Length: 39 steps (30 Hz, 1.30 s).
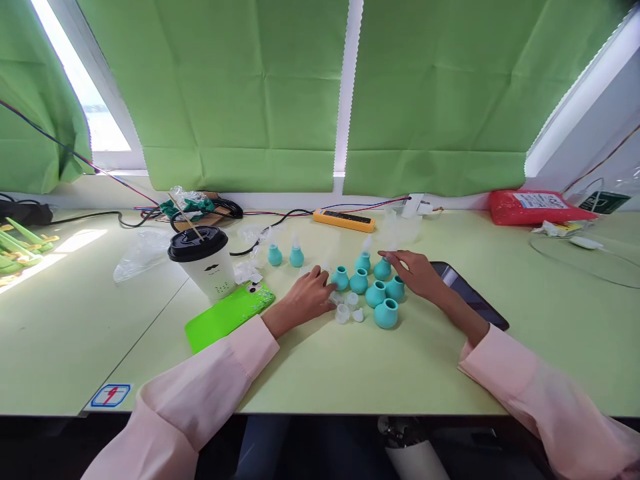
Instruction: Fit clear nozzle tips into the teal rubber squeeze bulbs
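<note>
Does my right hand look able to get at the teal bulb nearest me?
Probably yes: the right hand is close by. Other teal bulbs crowd the far side of the nearest teal bulb, but nothing seems to block its right or near side.

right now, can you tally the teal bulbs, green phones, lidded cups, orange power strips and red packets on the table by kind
teal bulbs: 9
green phone: 1
lidded cup: 1
orange power strip: 1
red packet: 1
total: 13
</note>
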Each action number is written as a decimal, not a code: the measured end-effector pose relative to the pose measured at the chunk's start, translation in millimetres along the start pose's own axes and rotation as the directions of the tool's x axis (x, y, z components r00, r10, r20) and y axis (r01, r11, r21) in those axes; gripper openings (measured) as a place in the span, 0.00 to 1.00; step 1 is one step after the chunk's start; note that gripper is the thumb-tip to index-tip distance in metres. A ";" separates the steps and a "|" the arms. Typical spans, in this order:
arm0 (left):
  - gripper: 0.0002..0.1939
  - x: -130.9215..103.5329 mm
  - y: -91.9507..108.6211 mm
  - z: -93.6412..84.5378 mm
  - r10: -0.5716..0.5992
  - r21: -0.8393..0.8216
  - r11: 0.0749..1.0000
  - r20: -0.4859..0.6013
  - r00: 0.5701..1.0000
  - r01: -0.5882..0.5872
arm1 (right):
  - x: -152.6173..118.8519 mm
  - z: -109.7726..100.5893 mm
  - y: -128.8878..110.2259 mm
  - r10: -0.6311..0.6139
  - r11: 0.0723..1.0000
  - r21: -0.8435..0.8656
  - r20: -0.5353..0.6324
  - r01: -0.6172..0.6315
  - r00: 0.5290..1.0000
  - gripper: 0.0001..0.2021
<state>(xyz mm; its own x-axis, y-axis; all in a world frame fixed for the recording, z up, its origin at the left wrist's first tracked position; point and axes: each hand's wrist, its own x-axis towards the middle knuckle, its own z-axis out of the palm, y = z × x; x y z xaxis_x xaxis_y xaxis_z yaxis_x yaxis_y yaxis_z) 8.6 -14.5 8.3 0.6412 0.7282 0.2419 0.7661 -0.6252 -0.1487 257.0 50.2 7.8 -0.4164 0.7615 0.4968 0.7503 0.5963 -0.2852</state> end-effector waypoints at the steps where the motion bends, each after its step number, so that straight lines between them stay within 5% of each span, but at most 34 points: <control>1: 0.19 -0.9 -1.5 -2.5 -0.002 -0.018 1.000 -0.004 1.000 0.002 | 0.6 0.8 -0.8 0.009 1.000 -0.007 -0.098 -0.010 0.995 0.17; 3: 0.21 -2.8 -5.6 -7.1 -0.014 -0.084 0.996 -0.003 1.000 0.014 | 1.0 -0.3 -3.1 0.012 0.999 -0.042 -0.333 -0.028 0.943 0.16; 5: 0.21 -4.1 -9.8 -10.9 -0.033 -0.179 0.983 -0.004 0.999 0.032 | -1.5 -4.7 -5.9 -0.004 0.998 -0.058 -0.550 -0.033 0.835 0.15; 8: 0.17 -4.5 -11.9 -15.6 -0.109 -0.315 0.946 -0.089 0.990 0.076 | -13.0 -12.2 -14.1 -0.102 0.993 -0.109 -0.686 0.037 0.720 0.16; 12: 0.11 -6.3 -0.6 -25.5 -0.269 -0.461 0.881 -0.309 0.912 0.104 | -33.8 -13.7 -44.1 -0.351 0.935 -0.216 -0.454 0.281 0.819 0.12; 14: 0.12 -9.6 8.1 -31.4 -0.226 -0.533 0.846 -0.329 0.917 0.017 | -40.3 -12.0 -66.1 -0.482 0.870 -0.221 -0.193 0.441 0.854 0.10; 16: 0.14 -13.7 15.5 -36.2 -0.105 -0.598 0.796 -0.286 0.953 -0.092 | -43.3 -11.1 -86.0 -0.614 0.772 -0.185 0.025 0.608 0.789 0.11; 20: 0.18 -18.2 24.8 -39.4 0.040 -0.722 0.670 -0.196 0.980 -0.172 | -44.6 -11.6 -103.8 -0.678 0.722 -0.146 0.045 0.676 0.734 0.12; 24: 0.19 -14.1 34.3 -33.8 -0.017 -0.822 0.564 -0.104 0.994 -0.077 | -47.1 -7.8 -102.5 -0.683 0.716 -0.104 0.095 0.690 0.724 0.11; 28: 0.24 -5.2 33.4 -22.6 -0.106 -0.966 0.164 0.181 0.978 0.197 | -49.6 -4.5 -101.9 -0.693 0.714 -0.076 0.064 0.696 0.718 0.11; 30: 0.24 -1.2 23.5 -17.9 -0.204 -0.968 0.075 0.221 0.954 0.241 | -49.5 -6.2 -102.1 -0.692 0.717 -0.057 0.053 0.695 0.719 0.13; 32: 0.25 1.4 9.3 -13.9 -0.384 -0.937 0.246 0.142 0.912 0.249 | -49.0 -9.6 -102.1 -0.682 0.729 -0.010 0.078 0.685 0.727 0.17; 35: 0.20 2.5 -10.4 -6.2 -0.474 -0.576 0.744 -0.098 0.875 0.339 | -49.8 -13.2 -102.3 -0.615 0.788 0.105 0.122 0.606 0.779 0.20; 37: 0.16 2.5 -17.8 1.2 -0.411 -0.295 0.887 -0.154 0.899 0.355 | -52.0 -12.0 -102.5 -0.504 0.856 0.193 0.102 0.480 0.857 0.20; 39: 0.13 2.9 -20.6 9.1 -0.350 -0.116 0.934 -0.129 0.928 0.337 | -54.4 -7.7 -102.7 -0.359 0.897 0.294 0.052 0.330 0.932 0.21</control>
<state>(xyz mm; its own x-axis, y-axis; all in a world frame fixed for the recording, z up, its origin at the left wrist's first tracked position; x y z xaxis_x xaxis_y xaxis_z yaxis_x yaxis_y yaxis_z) -4.9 3.1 3.4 0.3210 0.8584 0.4000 0.9269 -0.3715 0.0534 206.6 -54.4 16.4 -0.6843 0.5086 0.5225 0.3853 0.8606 -0.3330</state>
